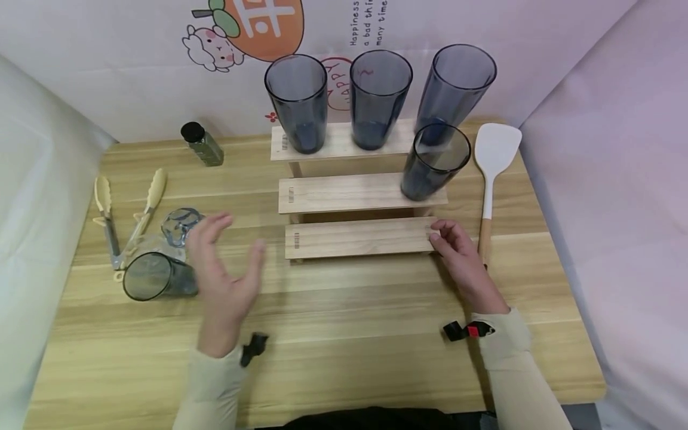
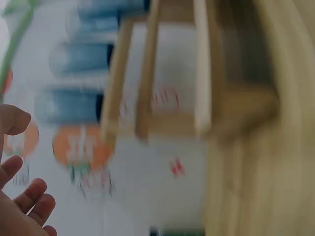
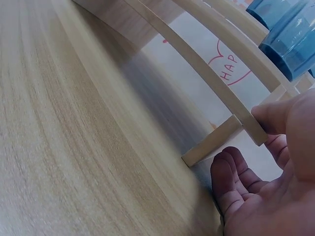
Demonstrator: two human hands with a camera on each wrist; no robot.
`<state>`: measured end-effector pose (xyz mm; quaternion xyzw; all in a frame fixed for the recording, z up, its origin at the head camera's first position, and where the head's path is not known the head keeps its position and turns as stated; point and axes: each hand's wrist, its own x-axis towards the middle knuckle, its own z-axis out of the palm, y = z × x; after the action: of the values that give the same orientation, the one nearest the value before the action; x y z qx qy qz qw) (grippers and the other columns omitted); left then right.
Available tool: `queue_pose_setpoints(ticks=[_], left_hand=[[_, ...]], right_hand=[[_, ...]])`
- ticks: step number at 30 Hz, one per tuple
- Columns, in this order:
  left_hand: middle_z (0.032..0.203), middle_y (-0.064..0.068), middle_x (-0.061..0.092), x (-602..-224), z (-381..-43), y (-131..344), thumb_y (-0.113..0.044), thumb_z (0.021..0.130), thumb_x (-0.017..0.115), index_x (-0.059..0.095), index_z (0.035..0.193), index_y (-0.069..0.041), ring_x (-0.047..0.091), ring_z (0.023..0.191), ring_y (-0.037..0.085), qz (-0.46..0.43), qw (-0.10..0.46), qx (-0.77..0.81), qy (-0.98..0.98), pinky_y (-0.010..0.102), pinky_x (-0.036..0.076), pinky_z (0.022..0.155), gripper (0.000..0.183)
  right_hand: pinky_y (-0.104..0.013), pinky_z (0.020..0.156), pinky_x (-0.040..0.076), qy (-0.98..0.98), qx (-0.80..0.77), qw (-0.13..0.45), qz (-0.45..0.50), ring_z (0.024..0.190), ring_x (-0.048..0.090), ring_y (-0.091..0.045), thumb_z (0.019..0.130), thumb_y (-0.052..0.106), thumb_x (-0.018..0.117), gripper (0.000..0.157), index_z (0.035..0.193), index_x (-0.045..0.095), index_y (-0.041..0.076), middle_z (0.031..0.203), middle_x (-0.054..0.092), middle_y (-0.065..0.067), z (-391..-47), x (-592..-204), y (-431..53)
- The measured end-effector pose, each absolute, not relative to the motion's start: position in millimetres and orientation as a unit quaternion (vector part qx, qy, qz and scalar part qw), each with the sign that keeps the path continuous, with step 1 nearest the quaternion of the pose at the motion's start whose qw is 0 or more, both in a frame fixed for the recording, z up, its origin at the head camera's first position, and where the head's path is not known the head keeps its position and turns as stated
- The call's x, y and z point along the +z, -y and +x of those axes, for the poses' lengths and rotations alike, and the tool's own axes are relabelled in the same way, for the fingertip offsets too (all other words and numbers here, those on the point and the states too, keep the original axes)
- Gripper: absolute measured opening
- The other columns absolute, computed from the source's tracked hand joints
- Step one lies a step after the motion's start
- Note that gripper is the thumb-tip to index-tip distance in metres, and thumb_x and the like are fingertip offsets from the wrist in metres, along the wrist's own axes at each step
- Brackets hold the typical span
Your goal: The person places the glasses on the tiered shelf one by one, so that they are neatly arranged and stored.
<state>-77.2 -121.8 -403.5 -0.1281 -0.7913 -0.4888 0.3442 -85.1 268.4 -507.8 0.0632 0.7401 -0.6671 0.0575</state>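
Observation:
My right hand (image 1: 464,257) pinches the right end of the lowest step of a three-tier wooden rack (image 1: 360,239). In the right wrist view its thumb (image 3: 270,117) lies against the step's end, with other fingers bent below. My left hand (image 1: 226,280) is raised over the table, thumb and fingers spread, holding nothing. Just left of it, a dark tinted glass (image 1: 161,278) lies on its side, mouth facing left. Three upright glasses (image 1: 303,107) line the top tier; another glass (image 1: 432,164) stands at the middle tier's right end.
Tongs (image 1: 111,233) lie spread at the left, next to a clear bluish glass piece (image 1: 181,226). A black-capped spice jar (image 1: 203,145) is near the back wall. Right of the rack lies a white spatula (image 1: 495,155) with a wooden handle. White cloth walls enclose three sides.

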Motion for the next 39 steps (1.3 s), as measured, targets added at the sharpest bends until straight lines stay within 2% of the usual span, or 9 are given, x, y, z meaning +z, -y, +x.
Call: queue_pose_setpoints(ticks=[4, 8, 13, 17, 23, 31, 35, 39], left_hand=[[0.125, 0.029, 0.055, -402.8, -54.1, 163.0, -0.016, 0.084, 0.071, 0.056, 0.119, 0.014, 0.042, 0.124, 0.037, -0.011, 0.392, -0.435, 0.811, 0.042, 0.023, 0.109, 0.048], [0.128, 0.019, 0.057, -405.6, -41.9, 187.2, -0.017, 0.084, 0.072, 0.057, 0.119, 0.011, 0.042, 0.126, 0.031, 0.063, 0.413, -0.400, 0.816, 0.038, 0.021, 0.109, 0.047], [0.131, 0.005, 0.051, -421.5, -41.1, 209.3, -0.018, 0.079, 0.085, 0.055, 0.130, -0.003, 0.038, 0.124, 0.019, 0.129, 0.384, -0.395, 0.825, 0.034, 0.023, 0.106, 0.061], [0.131, 0.001, 0.046, -443.2, -42.3, 227.2, -0.017, 0.075, 0.092, 0.050, 0.138, -0.010, 0.038, 0.120, 0.013, 0.172, 0.343, -0.402, 0.831, 0.031, 0.030, 0.103, 0.077], [0.135, 0.010, 0.047, -453.5, -43.0, 235.1, -0.016, 0.077, 0.091, 0.047, 0.141, -0.011, 0.046, 0.121, 0.017, 0.181, 0.320, -0.441, 0.819, 0.029, 0.037, 0.098, 0.077], [0.136, 0.020, 0.049, -426.7, -35.6, 212.3, 0.000, 0.079, 0.083, 0.045, 0.141, -0.001, 0.046, 0.128, 0.030, 0.127, 0.313, -0.492, 0.802, 0.034, 0.036, 0.107, 0.073], [0.139, 0.020, 0.046, -427.5, -33.7, 209.7, 0.002, 0.078, 0.084, 0.042, 0.142, 0.001, 0.042, 0.131, 0.032, 0.126, 0.325, -0.522, 0.779, 0.037, 0.031, 0.111, 0.077], [0.139, 0.014, 0.046, -433.9, -33.9, 210.8, 0.005, 0.076, 0.085, 0.040, 0.142, -0.002, 0.041, 0.131, 0.032, 0.151, 0.331, -0.568, 0.738, 0.037, 0.030, 0.112, 0.080]], right_hand=[[-0.027, 0.084, 0.041, -0.738, -0.668, 0.057, 0.071, 0.098, 0.048, -0.016, 0.107, 0.020, 0.055, 0.030, 0.130, 0.051, 0.002, 0.108, 0.047, -0.004, -86.0, -509.3, -267.1], [-0.027, 0.085, 0.041, -0.736, -0.670, 0.057, 0.075, 0.100, 0.047, -0.016, 0.106, 0.021, 0.056, 0.029, 0.129, 0.051, 0.004, 0.109, 0.046, -0.004, -86.5, -509.5, -265.5], [-0.026, 0.085, 0.042, -0.732, -0.675, 0.055, 0.075, 0.101, 0.048, -0.016, 0.106, 0.021, 0.056, 0.028, 0.128, 0.052, 0.004, 0.110, 0.047, -0.004, -84.8, -509.4, -265.9], [-0.027, 0.085, 0.043, -0.734, -0.674, 0.057, 0.065, 0.101, 0.049, -0.017, 0.106, 0.021, 0.056, 0.031, 0.130, 0.050, 0.001, 0.108, 0.047, -0.005, -84.6, -509.9, -265.9], [-0.028, 0.085, 0.043, -0.734, -0.675, 0.056, 0.055, 0.100, 0.048, -0.017, 0.107, 0.021, 0.055, 0.031, 0.130, 0.050, 0.002, 0.106, 0.042, -0.006, -85.6, -508.8, -267.0], [-0.026, 0.086, 0.043, -0.732, -0.676, 0.060, 0.055, 0.104, 0.049, -0.017, 0.107, 0.021, 0.055, 0.029, 0.129, 0.051, 0.004, 0.112, 0.048, -0.005, -86.3, -509.7, -268.0], [-0.026, 0.085, 0.043, -0.732, -0.676, 0.060, 0.060, 0.101, 0.049, -0.016, 0.107, 0.020, 0.055, 0.029, 0.130, 0.051, 0.003, 0.108, 0.044, -0.004, -86.5, -510.0, -267.5], [-0.026, 0.085, 0.044, -0.730, -0.678, 0.058, 0.063, 0.101, 0.049, -0.016, 0.107, 0.020, 0.055, 0.028, 0.129, 0.052, 0.004, 0.108, 0.045, -0.004, -86.6, -510.4, -267.3]])
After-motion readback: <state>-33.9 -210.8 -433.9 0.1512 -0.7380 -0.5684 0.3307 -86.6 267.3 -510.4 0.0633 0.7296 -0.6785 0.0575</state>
